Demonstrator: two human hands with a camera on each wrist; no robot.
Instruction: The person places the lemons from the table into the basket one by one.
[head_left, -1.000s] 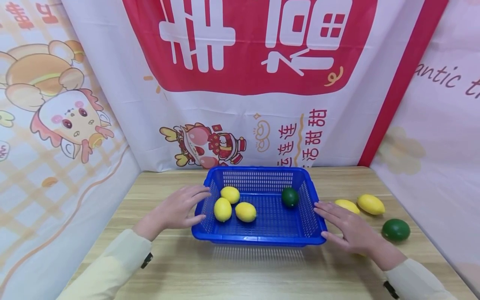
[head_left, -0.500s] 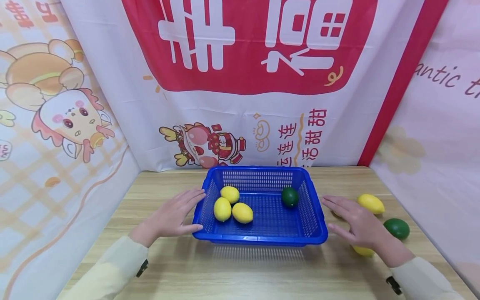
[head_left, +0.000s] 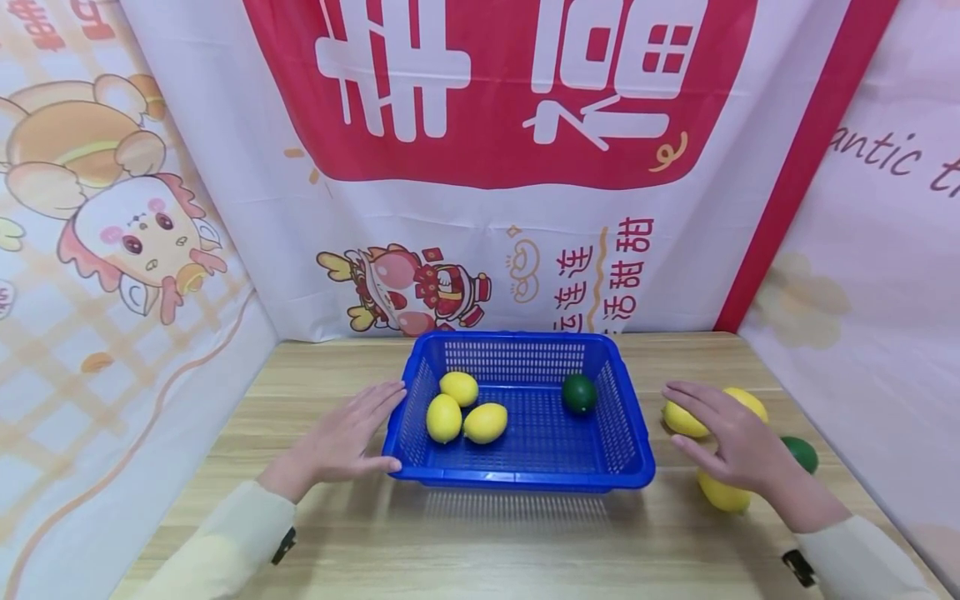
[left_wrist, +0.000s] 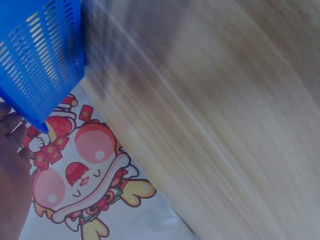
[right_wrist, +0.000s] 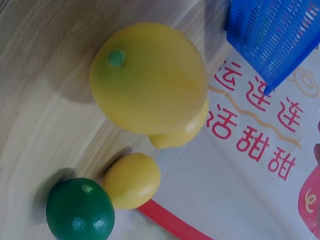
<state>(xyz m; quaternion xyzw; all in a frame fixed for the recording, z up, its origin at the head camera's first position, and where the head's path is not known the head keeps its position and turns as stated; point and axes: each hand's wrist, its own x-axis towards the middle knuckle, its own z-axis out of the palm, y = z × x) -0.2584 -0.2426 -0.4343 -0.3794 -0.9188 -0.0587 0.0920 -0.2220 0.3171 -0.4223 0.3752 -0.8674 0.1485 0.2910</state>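
A blue plastic basket [head_left: 517, 477] with slotted walls stands on the table, holding three yellow lemons [head_left: 444, 418] on its left side and one dark green lime [head_left: 579, 394] on its right. My left hand [head_left: 337, 437] has its fingers extended, fingertips and thumb right at the basket's left rim. Right of the basket, my right hand [head_left: 738, 437] hovers with relaxed fingers and holds nothing. Beneath and around it lie three more lemons [head_left: 723, 492] and a green lime [head_left: 801, 454], partly covered by the hand. The right wrist view shows one lemon [right_wrist: 150, 77] large and close.
The wooden table [head_left: 480, 550] ends at a white and red printed cloth [head_left: 487, 200] hung right behind the basket. Printed cloths also close off the left [head_left: 135, 333] and right [head_left: 862, 317] sides.
My right hand has left the basket's right rim and moved right, over the loose lemons. My left hand has drawn back slightly to the left rim. A lemon in the basket has rolled slightly.
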